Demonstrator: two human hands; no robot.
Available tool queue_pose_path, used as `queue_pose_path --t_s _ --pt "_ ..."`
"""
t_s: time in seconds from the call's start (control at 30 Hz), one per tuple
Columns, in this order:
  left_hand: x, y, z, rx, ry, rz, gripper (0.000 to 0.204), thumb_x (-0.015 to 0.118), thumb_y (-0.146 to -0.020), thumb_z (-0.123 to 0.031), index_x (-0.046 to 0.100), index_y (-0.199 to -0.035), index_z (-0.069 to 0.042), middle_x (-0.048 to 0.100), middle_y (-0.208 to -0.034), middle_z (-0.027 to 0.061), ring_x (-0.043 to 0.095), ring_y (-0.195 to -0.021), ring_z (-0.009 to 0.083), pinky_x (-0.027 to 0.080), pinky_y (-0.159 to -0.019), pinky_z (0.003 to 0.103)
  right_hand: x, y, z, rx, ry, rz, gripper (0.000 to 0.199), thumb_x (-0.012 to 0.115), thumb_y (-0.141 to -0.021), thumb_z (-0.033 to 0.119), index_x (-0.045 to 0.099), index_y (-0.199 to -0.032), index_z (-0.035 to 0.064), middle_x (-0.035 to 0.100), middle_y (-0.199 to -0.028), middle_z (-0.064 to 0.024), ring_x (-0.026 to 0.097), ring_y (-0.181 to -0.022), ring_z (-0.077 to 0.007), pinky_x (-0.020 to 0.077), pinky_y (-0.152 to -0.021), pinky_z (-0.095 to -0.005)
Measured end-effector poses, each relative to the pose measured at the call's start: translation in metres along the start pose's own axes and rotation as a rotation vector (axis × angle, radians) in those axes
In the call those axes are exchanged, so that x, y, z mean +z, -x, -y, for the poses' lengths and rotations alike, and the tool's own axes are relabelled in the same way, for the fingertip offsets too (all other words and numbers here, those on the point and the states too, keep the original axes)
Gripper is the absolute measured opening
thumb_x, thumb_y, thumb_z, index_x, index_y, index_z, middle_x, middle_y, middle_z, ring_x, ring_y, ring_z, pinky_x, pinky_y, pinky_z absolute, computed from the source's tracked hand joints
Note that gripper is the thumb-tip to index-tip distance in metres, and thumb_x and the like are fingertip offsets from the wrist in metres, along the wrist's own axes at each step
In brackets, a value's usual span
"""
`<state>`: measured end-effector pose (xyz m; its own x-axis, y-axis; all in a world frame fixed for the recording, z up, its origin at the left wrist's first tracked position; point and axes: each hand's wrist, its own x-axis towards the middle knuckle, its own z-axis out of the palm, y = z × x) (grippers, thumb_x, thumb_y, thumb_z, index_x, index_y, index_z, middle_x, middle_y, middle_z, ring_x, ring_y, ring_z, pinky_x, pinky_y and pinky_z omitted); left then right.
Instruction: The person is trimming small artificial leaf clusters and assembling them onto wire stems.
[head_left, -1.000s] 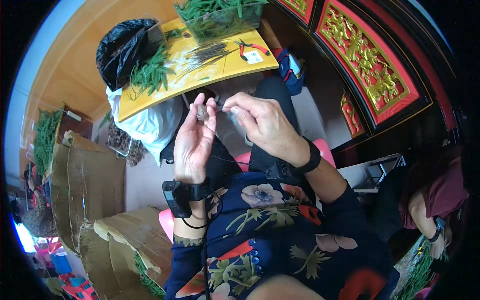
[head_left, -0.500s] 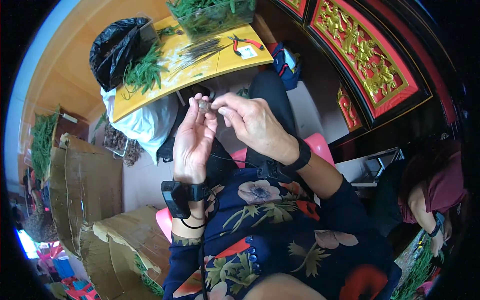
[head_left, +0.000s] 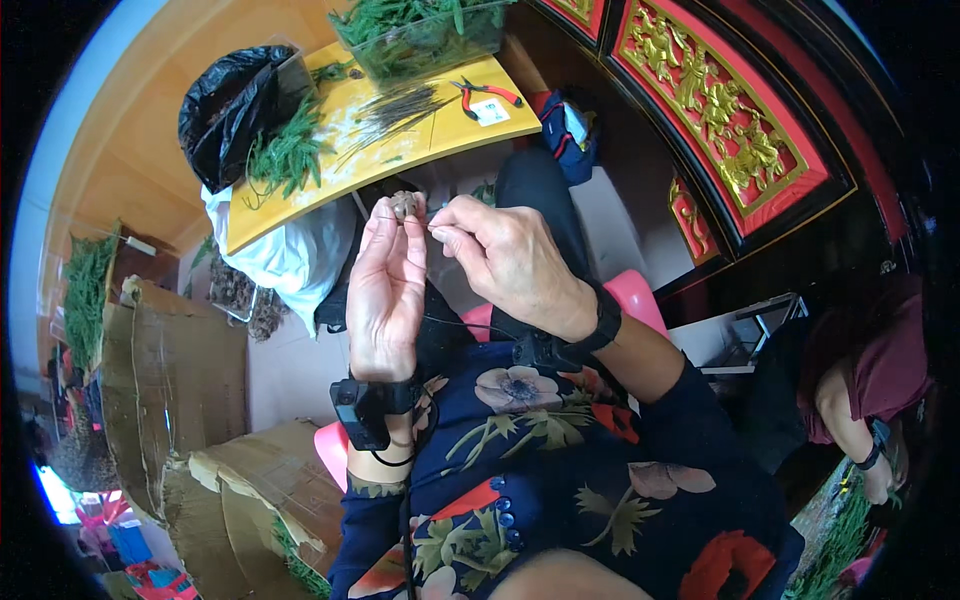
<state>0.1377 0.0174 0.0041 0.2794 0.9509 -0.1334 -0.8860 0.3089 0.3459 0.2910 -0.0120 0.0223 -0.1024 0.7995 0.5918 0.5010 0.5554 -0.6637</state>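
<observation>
My left hand (head_left: 388, 290) is raised in front of the yellow table, palm toward me. Its fingertips close around a small brown pine cone (head_left: 403, 205) whose scales show at the top. Just to the right, my right hand (head_left: 515, 255) pinches thumb against forefinger on what looks like a thin wire (head_left: 430, 228) running toward the cone. The wire's far end is too fine to follow. Beyond both hands, a bundle of thin dark wires (head_left: 400, 110) lies on the table (head_left: 350, 172) beside red-handled pliers (head_left: 487, 96).
Green sprigs (head_left: 288, 150) lie by a black plastic bag (head_left: 225, 120) on the table's left. A clear tub (head_left: 425, 50) of greenery stands at the back. Cardboard (head_left: 180, 370) is at left; a white bag (head_left: 290, 265) hangs below the table. Another person's arm (head_left: 850, 430) shows at right.
My left hand has turned and closed its fingers more around the pine cone. My right fingers have drawn slightly away from the cone, toward the right and down.
</observation>
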Motion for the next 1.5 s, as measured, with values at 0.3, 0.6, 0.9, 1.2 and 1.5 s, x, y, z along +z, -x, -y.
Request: queue_pose_path --t_s 0.3,0.6,0.9,1.2,1.5 --pt "0.016 0.007 0.012 0.104 -0.137 0.042 0.034 0.051 -0.094 -0.005 0.043 -0.126 0.001 0.055 -0.118 0.0167 0.055 -0.112 0.0238 0.046 -0.098 0.029 -0.009 0.001 -0.001 0.010 0.064 -0.018 0.005 0.059 -0.084 0.003 0.057 -0.088 0.0004 0.062 -0.072 -0.0157 0.064 -0.065 -0.0321 0.0499 -0.055 -0.0358" --pt "0.017 0.005 0.016 0.245 -0.296 -0.009 0.033 0.053 -0.093 -0.004 0.047 -0.124 0.001 0.059 -0.112 0.0156 0.060 -0.102 0.0194 0.048 -0.093 0.028 -0.005 0.002 0.001 0.022 0.015 -0.028 0.004 0.056 -0.086 0.003 0.056 -0.088 -0.0001 0.063 -0.073 -0.0152 0.065 -0.064 -0.0301 0.0502 -0.055 -0.0354" --pt "0.016 0.001 0.024 0.374 -0.436 0.021 0.038 0.058 -0.089 -0.003 0.048 -0.125 0.002 0.060 -0.109 0.0137 0.060 -0.095 0.0173 0.049 -0.088 0.027 -0.004 0.003 -0.006 0.082 -0.047 0.011 0.005 0.052 -0.089 0.003 0.054 -0.088 -0.0010 0.062 -0.068 -0.0132 0.066 -0.061 -0.0257 0.0504 -0.054 -0.0339" --pt "0.019 0.002 0.033 0.253 -0.413 0.047 0.033 0.056 -0.092 -0.008 0.051 -0.122 0.004 0.061 -0.110 0.0122 0.060 -0.095 0.0152 0.048 -0.090 0.027 -0.007 0.003 -0.008 0.083 -0.036 -0.030 0.006 0.050 -0.089 0.003 0.052 -0.086 -0.0008 0.061 -0.066 -0.0132 0.064 -0.059 -0.0277 0.0500 -0.053 -0.0351" --pt "0.009 -0.005 0.016 0.225 -0.287 0.174 0.016 0.055 -0.094 -0.013 0.056 -0.106 -0.002 0.061 -0.100 0.0076 0.060 -0.094 0.0161 0.049 -0.085 0.026 -0.007 0.003 -0.001 0.036 -0.094 -0.058 0.003 0.053 -0.087 0.003 0.052 -0.086 0.0003 0.062 -0.070 -0.0151 0.064 -0.065 -0.0314 0.0497 -0.055 -0.0365"
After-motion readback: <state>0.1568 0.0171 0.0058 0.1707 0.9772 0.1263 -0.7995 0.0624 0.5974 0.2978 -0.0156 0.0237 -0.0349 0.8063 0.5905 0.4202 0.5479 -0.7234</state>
